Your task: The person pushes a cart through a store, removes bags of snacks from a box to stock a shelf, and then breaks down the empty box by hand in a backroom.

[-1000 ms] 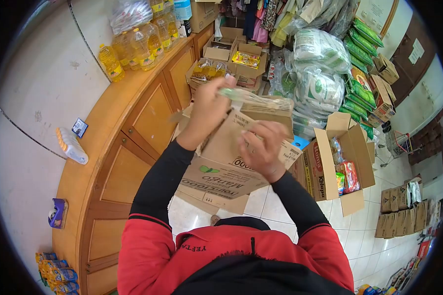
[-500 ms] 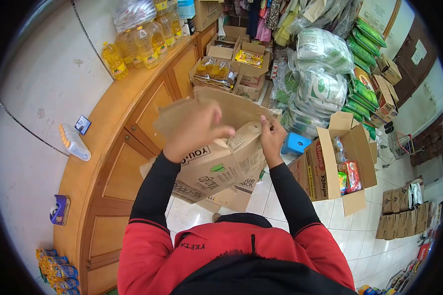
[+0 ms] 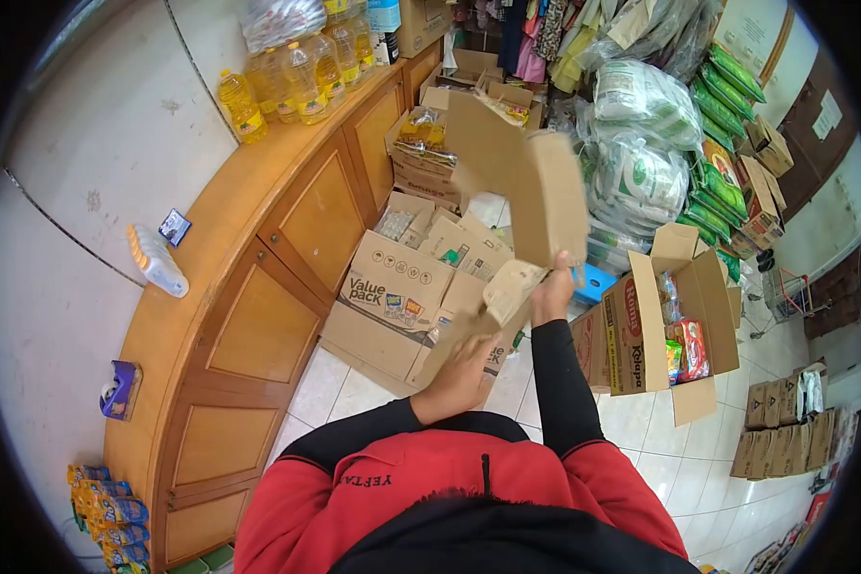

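An open, partly flattened brown cardboard box (image 3: 557, 196) is held up and turned on its side in front of me, its panels slightly blurred. My right hand (image 3: 553, 290) is closed on its near edge, thumb uppermost. Lower and to the left, my left hand (image 3: 457, 381) is against the box's lower panel, and some of its fingers are hidden by the cardboard. Beneath and behind, a closed-sided "Value Pack" carton (image 3: 392, 297) stands on the floor by the cabinet, beside another carton with raised flaps (image 3: 469, 251).
A wooden cabinet (image 3: 249, 316) runs along the left, with oil bottles (image 3: 301, 81) on top. To the right, an open Roma Kelapa carton (image 3: 631, 335) holds packets, near a blue stool (image 3: 595, 280). Wrapped white bundles (image 3: 641, 172) and green sacks (image 3: 722, 196) are stacked behind.
The box has swung up and to the right, uncovering the Value Pack carton. My left hand has dropped down and towards me; my right hand has shifted slightly right and down.
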A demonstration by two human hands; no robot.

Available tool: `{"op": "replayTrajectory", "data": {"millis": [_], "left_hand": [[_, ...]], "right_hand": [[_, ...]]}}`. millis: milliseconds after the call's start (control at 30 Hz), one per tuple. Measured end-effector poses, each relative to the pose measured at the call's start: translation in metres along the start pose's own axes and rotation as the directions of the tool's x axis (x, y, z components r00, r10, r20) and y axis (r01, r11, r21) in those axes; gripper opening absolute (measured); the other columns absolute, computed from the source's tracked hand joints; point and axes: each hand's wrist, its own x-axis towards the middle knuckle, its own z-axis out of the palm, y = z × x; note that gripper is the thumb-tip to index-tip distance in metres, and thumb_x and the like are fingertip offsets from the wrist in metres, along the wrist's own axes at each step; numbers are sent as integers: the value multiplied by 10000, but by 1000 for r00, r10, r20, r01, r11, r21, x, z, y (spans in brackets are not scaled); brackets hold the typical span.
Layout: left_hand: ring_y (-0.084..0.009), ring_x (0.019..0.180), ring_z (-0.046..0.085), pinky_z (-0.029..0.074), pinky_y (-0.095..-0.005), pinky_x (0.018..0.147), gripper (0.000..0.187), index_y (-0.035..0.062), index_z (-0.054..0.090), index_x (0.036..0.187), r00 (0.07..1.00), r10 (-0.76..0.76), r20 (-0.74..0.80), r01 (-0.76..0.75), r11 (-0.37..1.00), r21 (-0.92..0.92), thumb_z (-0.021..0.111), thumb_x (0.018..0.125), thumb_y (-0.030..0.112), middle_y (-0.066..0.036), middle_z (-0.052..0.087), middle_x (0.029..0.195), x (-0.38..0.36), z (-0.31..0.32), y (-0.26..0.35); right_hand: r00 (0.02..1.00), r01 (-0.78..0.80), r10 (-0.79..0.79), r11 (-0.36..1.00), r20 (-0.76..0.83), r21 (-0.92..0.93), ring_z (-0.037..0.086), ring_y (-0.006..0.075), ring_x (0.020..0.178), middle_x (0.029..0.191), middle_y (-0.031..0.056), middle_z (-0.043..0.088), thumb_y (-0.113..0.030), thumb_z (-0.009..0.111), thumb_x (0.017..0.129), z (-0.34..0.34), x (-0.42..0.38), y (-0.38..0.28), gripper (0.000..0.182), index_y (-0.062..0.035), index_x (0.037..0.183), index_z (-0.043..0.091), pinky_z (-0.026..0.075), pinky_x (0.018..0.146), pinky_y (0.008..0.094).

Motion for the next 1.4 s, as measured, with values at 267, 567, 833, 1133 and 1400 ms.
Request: {"op": "replayTrajectory", "data": {"millis": [267,567,833,1133,1400], "left_hand": [[-345,1312,158,213,-451,1041,920,-22,46,1375,974,11,-227,-73,961,-265,635,783,362,-239,135,1403,35,13,12],[-234,1114,466,436,-379,871,608,-17,332,1263,844,-477,-244,-197,148,-969,653,805,222,-157,450,1216,95,-66,-24],[-207,771,640,490,-306,702,268,-40,590,966,711,-385,-588,99,883,-459,681,746,85,-168,650,895,66,-67,-91],[-282,688,622,500,-361,611,237,-3,605,891,966,254,-54,-192,839,509,536,670,45,-147,622,754,-9,-46,-153],[-317,669,615,482,-424,612,78,65,628,697,936,-118,332,13,953,303,569,646,67,-150,612,696,-69,13,-127]], "right_hand": [[977,-193,131,879,169,436,476,298,1111,1205,147,498,-292,425,930,19,20,-41,381,6,1165,453,389,957,467],[909,-365,314,917,273,161,491,295,1097,1204,145,496,-335,389,936,13,-22,1,437,-10,1228,403,406,953,431],[501,-522,827,523,254,-674,601,195,861,1096,134,567,-276,521,883,-25,-50,20,415,-15,1198,451,492,751,331],[201,921,279,-380,939,-84,399,305,1188,1223,189,471,-274,740,638,22,-147,-52,747,-44,1260,397,305,973,460],[188,952,925,-88,330,-295,612,327,824,881,180,632,-178,603,700,-98,-96,58,378,-134,1076,619,477,736,420]]}}
